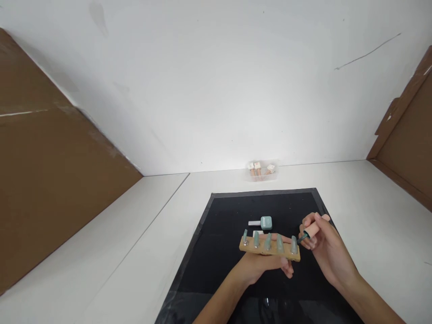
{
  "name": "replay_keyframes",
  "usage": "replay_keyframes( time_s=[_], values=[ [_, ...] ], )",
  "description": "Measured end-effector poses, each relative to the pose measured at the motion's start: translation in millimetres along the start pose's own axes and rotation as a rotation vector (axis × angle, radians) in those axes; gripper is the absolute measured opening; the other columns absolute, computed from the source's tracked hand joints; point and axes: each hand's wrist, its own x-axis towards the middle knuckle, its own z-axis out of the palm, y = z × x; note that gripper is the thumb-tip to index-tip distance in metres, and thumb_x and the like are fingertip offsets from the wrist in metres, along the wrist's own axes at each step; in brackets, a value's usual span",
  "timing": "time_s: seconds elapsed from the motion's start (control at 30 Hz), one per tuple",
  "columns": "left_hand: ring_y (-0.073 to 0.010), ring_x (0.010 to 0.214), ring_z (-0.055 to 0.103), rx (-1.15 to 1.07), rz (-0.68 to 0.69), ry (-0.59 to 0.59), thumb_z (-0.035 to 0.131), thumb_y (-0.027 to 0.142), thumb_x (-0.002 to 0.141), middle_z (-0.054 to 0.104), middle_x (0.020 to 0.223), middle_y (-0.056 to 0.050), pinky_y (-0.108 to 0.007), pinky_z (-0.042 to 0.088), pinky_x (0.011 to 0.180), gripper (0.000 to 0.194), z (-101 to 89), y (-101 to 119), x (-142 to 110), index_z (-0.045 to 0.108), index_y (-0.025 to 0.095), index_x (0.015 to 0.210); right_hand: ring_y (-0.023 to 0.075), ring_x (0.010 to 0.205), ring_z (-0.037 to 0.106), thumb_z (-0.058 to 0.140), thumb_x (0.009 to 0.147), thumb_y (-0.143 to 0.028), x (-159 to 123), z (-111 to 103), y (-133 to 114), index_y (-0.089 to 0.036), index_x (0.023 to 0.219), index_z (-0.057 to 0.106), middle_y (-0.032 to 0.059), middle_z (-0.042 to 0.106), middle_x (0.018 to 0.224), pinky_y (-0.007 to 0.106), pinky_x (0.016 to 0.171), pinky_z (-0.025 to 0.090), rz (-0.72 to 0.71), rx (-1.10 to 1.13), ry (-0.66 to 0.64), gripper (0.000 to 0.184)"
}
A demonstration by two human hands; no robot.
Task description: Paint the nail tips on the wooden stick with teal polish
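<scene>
My left hand (258,265) is closed around a narrow wooden strip (270,250) from below. Several pale green false nails (267,242) stand upright on it in a row, on small round mounts. My right hand (324,247) pinches the peach-coloured cap of a nail polish brush (313,229). The dark green brush tip points left, right beside the rightmost false nail (294,245); whether it touches I cannot tell. Behind the strip, a square teal nail polish bottle (266,222) with a silvery neck or cap lies on the black mat.
The black mat (232,211) has taped edges and lies on a white table (162,234). A small white thing (257,233) is partly hidden behind the strip. A clear plastic box (261,177) holds several peach, white-ended items. Brown cardboard panels (60,166) flank the table.
</scene>
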Motion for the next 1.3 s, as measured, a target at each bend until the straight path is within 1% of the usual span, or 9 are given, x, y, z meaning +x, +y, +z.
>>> replay_keyframes(
  time_s=[0.1, 0.3, 0.43, 0.57, 0.73, 0.87, 0.97, 1.1, 1.3],
  values=[
    [-0.0122, 0.052, 0.06, -0.029, -0.002, -0.001, 0.084, 0.035, 0.052, 0.067, 0.063, 0.001, -0.028, 0.05, 0.055, 0.044, -1.8, -2.6, 0.1, 0.066, 0.017, 0.088, 0.0083, 0.046, 0.031, 0.074, 0.067, -0.053, -0.2, -2.3, 1.6, -0.018, 0.058, 0.058, -0.0058, 0.036, 0.047, 0.022, 0.047, 0.032, -0.001, 0.017, -0.014, 0.04],
    [-0.0122, 0.051, 0.061, -0.078, 0.009, -0.042, 0.086, 0.031, 0.052, 0.066, 0.061, -0.002, -0.025, 0.051, 0.051, 0.046, -4.8, -5.3, 1.8, 0.066, 0.011, 0.088, 0.0093, 0.048, 0.032, 0.07, 0.071, -0.054, -0.4, -4.7, 2.4, -0.018, 0.059, 0.059, -0.0048, 0.038, 0.048, 0.023, 0.049, 0.032, -0.019, -0.001, -0.057, 0.04],
    [-0.0127, 0.052, 0.063, -0.103, -0.017, -0.045, 0.088, 0.028, 0.048, 0.067, 0.062, -0.003, -0.024, 0.052, 0.051, 0.049, -4.3, -3.6, 1.9, 0.067, 0.01, 0.089, 0.01, 0.048, 0.034, 0.067, 0.072, -0.058, -2.1, -6.1, 3.1, -0.019, 0.062, 0.06, -0.004, 0.041, 0.05, 0.024, 0.049, 0.031, -0.094, -0.05, -0.097, 0.04],
    [-0.0124, 0.052, 0.063, -0.123, -0.021, -0.05, 0.088, 0.027, 0.049, 0.068, 0.061, -0.003, -0.023, 0.053, 0.051, 0.048, -3.5, -2.0, 1.8, 0.067, 0.01, 0.088, 0.0105, 0.049, 0.037, 0.065, 0.073, -0.06, -3.0, -7.3, 5.3, -0.018, 0.06, 0.06, -0.0024, 0.044, 0.053, 0.024, 0.048, 0.032, -0.203, -0.186, -0.126, 0.044],
    [-0.012, 0.052, 0.063, -0.115, -0.025, -0.05, 0.088, 0.025, 0.049, 0.068, 0.061, -0.003, -0.023, 0.054, 0.051, 0.046, -3.6, -1.2, 1.6, 0.067, 0.009, 0.088, 0.0092, 0.049, 0.039, 0.064, 0.076, -0.059, -2.9, -8.0, 7.2, -0.018, 0.061, 0.063, -0.0011, 0.049, 0.06, 0.024, 0.048, 0.034, -0.325, -0.283, -0.086, 0.043],
    [-0.0121, 0.052, 0.063, -0.108, -0.028, -0.063, 0.087, 0.027, 0.05, 0.068, 0.061, -0.002, -0.023, 0.053, 0.051, 0.047, -4.6, -2.0, 1.4, 0.067, 0.009, 0.089, 0.0092, 0.049, 0.04, 0.061, 0.079, -0.057, -3.5, -10.2, 7.7, -0.019, 0.065, 0.064, -0.002, 0.048, 0.058, 0.023, 0.048, 0.034, -0.368, -0.284, -0.075, 0.04],
    [-0.0121, 0.051, 0.063, -0.101, -0.028, -0.063, 0.087, 0.026, 0.05, 0.068, 0.062, -0.002, -0.023, 0.053, 0.051, 0.047, -5.1, -2.3, 1.3, 0.067, 0.009, 0.088, 0.0095, 0.049, 0.04, 0.06, 0.081, -0.055, -3.6, -11.6, 7.8, -0.02, 0.065, 0.063, -0.0025, 0.046, 0.056, 0.022, 0.048, 0.034, -0.381, -0.264, -0.113, 0.039],
    [-0.0121, 0.051, 0.063, -0.1, -0.029, -0.06, 0.088, 0.027, 0.049, 0.067, 0.06, -0.002, -0.023, 0.052, 0.051, 0.047, -4.8, -2.1, 1.2, 0.067, 0.009, 0.088, 0.0105, 0.051, 0.043, 0.059, 0.081, -0.055, -3.6, -12.4, 7.9, -0.019, 0.063, 0.063, -0.0008, 0.049, 0.059, 0.023, 0.047, 0.036, -0.391, -0.271, -0.17, 0.04],
    [-0.0128, 0.051, 0.063, -0.091, -0.033, -0.065, 0.088, 0.028, 0.049, 0.067, 0.059, -0.002, -0.024, 0.052, 0.051, 0.048, -6.2, -4.9, 1.0, 0.066, 0.01, 0.088, 0.009, 0.049, 0.041, 0.061, 0.081, -0.054, -2.8, -13.7, 8.0, -0.019, 0.064, 0.064, -0.0012, 0.049, 0.061, 0.023, 0.047, 0.035, -0.404, -0.309, -0.073, 0.039]
  ],
)
